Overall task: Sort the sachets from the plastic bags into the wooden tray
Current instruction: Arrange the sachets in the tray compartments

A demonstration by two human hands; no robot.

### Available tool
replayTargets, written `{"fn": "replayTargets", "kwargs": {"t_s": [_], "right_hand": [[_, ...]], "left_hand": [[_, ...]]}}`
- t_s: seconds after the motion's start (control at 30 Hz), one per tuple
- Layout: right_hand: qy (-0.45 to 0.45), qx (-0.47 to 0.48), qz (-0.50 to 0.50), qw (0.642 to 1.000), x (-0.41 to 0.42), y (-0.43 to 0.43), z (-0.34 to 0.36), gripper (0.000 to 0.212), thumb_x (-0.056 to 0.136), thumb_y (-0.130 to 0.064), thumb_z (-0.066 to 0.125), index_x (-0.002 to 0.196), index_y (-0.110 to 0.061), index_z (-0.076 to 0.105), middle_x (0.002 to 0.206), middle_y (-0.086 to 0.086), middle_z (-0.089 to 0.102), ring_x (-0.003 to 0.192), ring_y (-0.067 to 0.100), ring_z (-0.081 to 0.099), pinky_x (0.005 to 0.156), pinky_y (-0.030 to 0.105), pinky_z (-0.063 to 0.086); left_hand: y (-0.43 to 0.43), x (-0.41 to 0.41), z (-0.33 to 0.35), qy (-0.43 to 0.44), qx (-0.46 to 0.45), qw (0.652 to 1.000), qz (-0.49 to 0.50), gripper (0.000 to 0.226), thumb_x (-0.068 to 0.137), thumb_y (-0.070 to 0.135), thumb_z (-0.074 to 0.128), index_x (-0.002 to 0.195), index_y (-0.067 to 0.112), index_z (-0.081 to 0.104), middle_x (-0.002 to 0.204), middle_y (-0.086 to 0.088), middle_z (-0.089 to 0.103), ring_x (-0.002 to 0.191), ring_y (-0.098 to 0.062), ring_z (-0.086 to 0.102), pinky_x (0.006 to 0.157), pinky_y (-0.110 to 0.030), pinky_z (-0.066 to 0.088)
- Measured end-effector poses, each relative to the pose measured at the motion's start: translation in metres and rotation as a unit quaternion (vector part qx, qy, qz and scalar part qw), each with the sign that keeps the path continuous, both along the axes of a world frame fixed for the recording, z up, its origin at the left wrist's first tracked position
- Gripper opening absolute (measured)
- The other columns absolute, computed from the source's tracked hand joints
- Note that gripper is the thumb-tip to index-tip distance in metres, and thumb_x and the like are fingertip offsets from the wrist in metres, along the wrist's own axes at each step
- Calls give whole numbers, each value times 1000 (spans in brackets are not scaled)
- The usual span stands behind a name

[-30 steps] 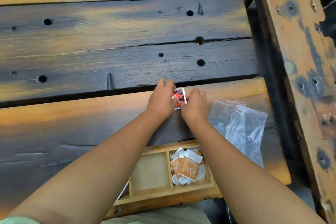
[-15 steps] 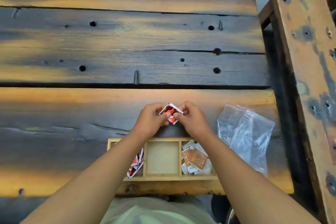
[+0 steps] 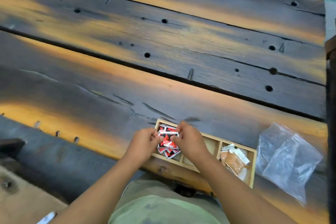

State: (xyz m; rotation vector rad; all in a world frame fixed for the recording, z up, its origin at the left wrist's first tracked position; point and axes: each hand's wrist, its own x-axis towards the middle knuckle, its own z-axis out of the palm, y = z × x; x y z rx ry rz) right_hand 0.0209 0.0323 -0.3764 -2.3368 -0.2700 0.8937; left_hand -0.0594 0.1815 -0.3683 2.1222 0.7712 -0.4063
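Note:
A wooden tray point(image 3: 252, 167) with three compartments lies at the table's near edge. Its left compartment holds several red, black and white sachets point(image 3: 170, 152). The right compartment holds several orange and white sachets point(image 3: 234, 160). The middle one shows only bare wood. My left hand point(image 3: 144, 142) and my right hand point(image 3: 189, 140) both pinch one red sachet point(image 3: 168, 137) just over the left compartment. Clear plastic bags point(image 3: 289, 160) lie flat to the right of the tray.
The table point(image 3: 163, 45) is made of dark, worn planks with holes and gaps. A wooden bench point(image 3: 20, 200) runs at the lower left. A dark post point(image 3: 331, 96) stands along the right edge.
Both hands have come back toward me with the red sachet, from the table beyond the tray to just above its left compartment. The view has swung left.

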Motion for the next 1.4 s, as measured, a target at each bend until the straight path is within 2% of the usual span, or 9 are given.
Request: {"fn": "replayTargets", "kwargs": {"t_s": [0.13,0.23,0.53,0.73,0.83,0.93,1.03,1.2,1.4], "right_hand": [[-77,-78,54,993,-7,10,4,18,89,-30,64,95,-19,52,98,5,69,89,28,65,64,34,44],[-106,-110,64,986,-10,12,3,21,90,-33,63,102,-19,54,105,5,69,92,28,65,67,35,47],[-148,-126,71,978,-17,14,2,29,93,-32,61,107,-18,40,100,6,68,85,29,65,57,33,39],[-128,-132,62,981,-16,15,3,27,93,-32,59,93,-21,35,102,5,68,87,28,64,60,32,36],[-120,-105,38,986,-16,15,4,25,92,-35,61,90,-20,40,98,2,67,84,24,63,60,32,39],[-50,-27,-22,998,-15,6,5,24,88,-37,67,87,-20,49,82,-2,63,76,20,60,63,38,48],[-10,39,-90,995,-10,-13,11,20,85,-34,69,89,-21,55,71,-6,61,72,17,60,68,37,48],[29,114,-205,972,-9,-65,21,12,84,-28,67,85,-27,55,72,-5,59,70,19,62,71,41,54],[1,115,-296,948,-24,-170,31,11,86,-23,64,85,-28,55,74,-2,61,67,23,67,72,42,57]], "left_hand": [[0,3,-4,25,61,997,-41,29,88,32,66,68,15,54,60,-2,60,60,-20,55,57,-31,42],[0,8,-4,41,103,989,-100,28,91,33,62,69,17,53,65,0,61,67,-22,59,61,-35,48],[4,14,-7,54,150,972,-175,31,92,40,57,70,20,49,75,-1,65,72,-23,60,60,-33,45],[13,20,-11,74,169,956,-229,36,92,46,55,69,19,48,77,-3,65,74,-26,61,61,-34,47],[16,30,-7,88,162,949,-255,37,89,46,57,68,18,46,81,-6,64,78,-29,62,61,-32,43],[17,45,0,95,151,943,-282,34,86,43,60,69,15,50,81,-10,66,79,-30,62,58,-31,39],[8,61,12,50,141,949,-276,34,84,39,61,64,16,47,73,-8,63,79,-30,61,58,-32,37],[-34,70,32,-5,90,951,-295,18,84,34,64,82,18,59,75,2,65,78,-22,61,68,-34,48],[-132,55,39,-73,49,960,-265,4,87,17,61,91,16,60,75,6,58,76,-19,57,65,-28,39]]}}
